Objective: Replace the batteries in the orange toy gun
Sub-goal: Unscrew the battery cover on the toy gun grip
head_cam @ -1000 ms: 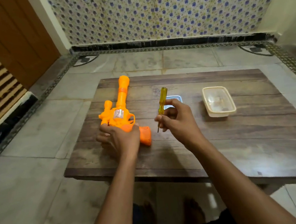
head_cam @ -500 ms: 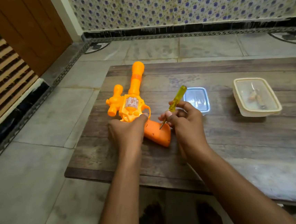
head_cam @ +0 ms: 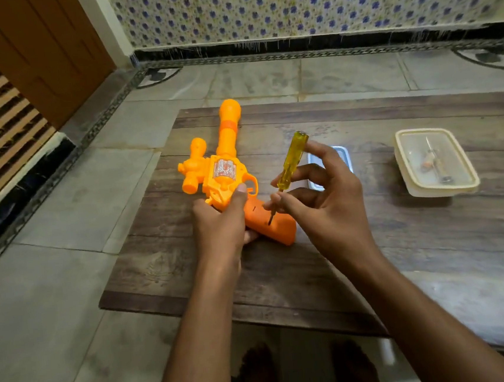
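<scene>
On the left half of the wooden bench (head_cam: 374,259) the orange toy gun (head_cam: 224,175) lies on its side, its barrel pointing away from the person and its darker butt nearest. The left grip (head_cam: 220,224) curls round the gun's body beside the trigger guard, holding it. The right grip (head_cam: 326,211) pinches a yellow-handled screwdriver (head_cam: 292,159) between thumb and fingertips; the tool stands tilted, its tip touching the butt. Behind this grip sits a small shallow tray (head_cam: 344,154), partly hidden. Well to the right stands a clear plastic container (head_cam: 438,193) holding small items.
</scene>
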Motion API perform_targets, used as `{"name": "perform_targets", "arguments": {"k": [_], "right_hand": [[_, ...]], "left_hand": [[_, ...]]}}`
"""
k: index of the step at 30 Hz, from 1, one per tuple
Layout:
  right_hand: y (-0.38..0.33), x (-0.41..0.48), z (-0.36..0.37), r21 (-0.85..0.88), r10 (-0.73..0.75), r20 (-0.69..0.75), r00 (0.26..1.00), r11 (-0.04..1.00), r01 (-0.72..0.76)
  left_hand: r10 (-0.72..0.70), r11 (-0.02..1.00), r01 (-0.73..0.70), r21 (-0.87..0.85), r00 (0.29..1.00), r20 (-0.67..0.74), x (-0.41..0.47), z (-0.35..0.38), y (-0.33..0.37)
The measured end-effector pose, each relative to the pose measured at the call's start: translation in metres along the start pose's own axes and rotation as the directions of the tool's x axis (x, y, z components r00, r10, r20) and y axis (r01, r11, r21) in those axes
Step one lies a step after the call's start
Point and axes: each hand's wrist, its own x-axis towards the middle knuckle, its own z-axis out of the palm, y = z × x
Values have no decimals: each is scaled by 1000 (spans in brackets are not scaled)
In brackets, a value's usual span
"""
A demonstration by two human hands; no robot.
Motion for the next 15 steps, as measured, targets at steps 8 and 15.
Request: {"name": "perform_targets", "arguments": {"k": [8,15], "right_hand": [[3,2,1,-61,-73,45,996,995,76],[4,0,1,-71,-93,102,990,992,101]], "left_hand": [[0,1000,0,-4,1000,-7,5,1,-2],[-6,1000,6,11,1000,-18,8,3,-4]]}}
